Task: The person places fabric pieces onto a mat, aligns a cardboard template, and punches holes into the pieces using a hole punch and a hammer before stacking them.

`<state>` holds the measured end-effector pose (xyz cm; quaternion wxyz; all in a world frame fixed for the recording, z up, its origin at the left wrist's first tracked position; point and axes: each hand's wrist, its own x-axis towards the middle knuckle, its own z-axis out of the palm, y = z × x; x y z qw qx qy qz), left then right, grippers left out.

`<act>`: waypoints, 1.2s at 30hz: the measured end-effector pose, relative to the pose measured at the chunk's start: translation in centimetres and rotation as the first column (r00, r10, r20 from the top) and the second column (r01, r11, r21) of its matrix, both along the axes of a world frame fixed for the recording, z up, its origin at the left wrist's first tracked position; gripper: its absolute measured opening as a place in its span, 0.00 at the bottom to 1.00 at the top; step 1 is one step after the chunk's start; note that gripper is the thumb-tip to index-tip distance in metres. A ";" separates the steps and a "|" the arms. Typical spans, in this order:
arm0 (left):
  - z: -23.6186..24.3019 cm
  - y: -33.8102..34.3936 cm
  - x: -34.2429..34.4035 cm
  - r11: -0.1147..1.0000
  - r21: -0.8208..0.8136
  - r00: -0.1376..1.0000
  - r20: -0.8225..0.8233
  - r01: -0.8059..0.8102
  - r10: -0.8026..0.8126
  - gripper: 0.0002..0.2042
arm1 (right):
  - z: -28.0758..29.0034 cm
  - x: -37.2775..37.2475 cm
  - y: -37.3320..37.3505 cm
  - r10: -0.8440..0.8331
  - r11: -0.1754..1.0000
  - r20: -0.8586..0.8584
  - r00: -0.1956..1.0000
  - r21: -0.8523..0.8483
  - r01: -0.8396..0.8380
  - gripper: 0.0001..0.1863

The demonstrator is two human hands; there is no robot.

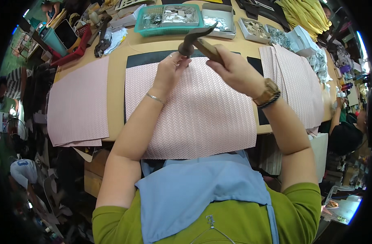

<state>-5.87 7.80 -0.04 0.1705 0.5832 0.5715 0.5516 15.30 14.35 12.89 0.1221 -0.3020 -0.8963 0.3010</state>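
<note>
A pink sheet (202, 110) with a woven zigzag texture lies in front of me, over a dark mat (147, 60), its near edge overhanging the table. My right hand (238, 71) grips the wooden handle of a hammer (190, 40). The hammer's round face is down at the sheet's far edge, while its curved, pointed end reaches up to the right. Right beside that face, my left hand (169, 71) has its thumb and fingers pinched together on the sheet's far part. Whatever is between those fingers is hidden by the hammer head and the fingers.
More pink sheets lie left (80, 101) and right (302, 85) on the table (116, 89). Along the back stand a teal basket (143, 29) and white boxes (233, 32) of small parts. Yellow material (306, 16) is piled back right, a red basket (82, 40) back left. Other people work nearby.
</note>
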 end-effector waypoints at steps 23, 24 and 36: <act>4.9 -9.3 -13.1 0.808 -0.202 0.827 -0.251 -0.553 0.503 0.18 | -10.5 10.3 -5.9 -0.409 0.804 0.070 0.910 0.500 0.322 0.34; 4.2 -11.4 -14.3 0.746 -0.158 0.734 -0.397 -0.647 0.552 0.21 | -10.4 10.5 -5.8 -0.427 0.810 0.041 0.903 0.461 0.362 0.34; -1.5 -22.2 -18.9 0.531 -0.294 0.585 -0.605 -0.795 0.541 0.31 | -0.3 17.8 2.1 -0.496 0.810 -0.482 0.722 0.043 0.585 0.18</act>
